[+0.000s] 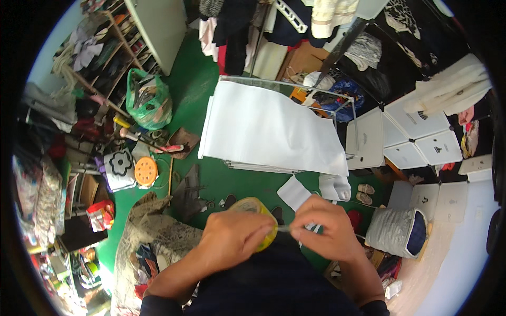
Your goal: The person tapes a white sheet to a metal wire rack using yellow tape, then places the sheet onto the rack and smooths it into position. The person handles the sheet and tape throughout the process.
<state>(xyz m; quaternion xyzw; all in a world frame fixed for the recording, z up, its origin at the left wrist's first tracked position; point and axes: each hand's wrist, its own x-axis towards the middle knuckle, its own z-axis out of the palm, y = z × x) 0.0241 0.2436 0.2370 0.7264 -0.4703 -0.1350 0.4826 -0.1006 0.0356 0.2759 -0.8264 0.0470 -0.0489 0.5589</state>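
In front of my body, my left hand (226, 237) is closed around a wide yellowish roll of tape (249, 205), whose upper rim shows above the knuckles. A short clear strip of tape (284, 228) stretches from the roll to my right hand (328, 227), which pinches it between thumb and fingers. Beyond both hands, a large white sheet (269, 126) lies over a metal-framed rack (287, 82), its near right corner curling down. A smaller white piece (294, 194) lies on the green floor just short of the rack.
To the left stand a green plastic bag (149, 102), an orange round stool (146, 171) and crowded shelves. White storage cubes (416, 122) and a grey quilted bin (392, 231) line the right side. Clothes (232, 37) hang at the back. A patterned cloth heap (158, 226) sits near-left.
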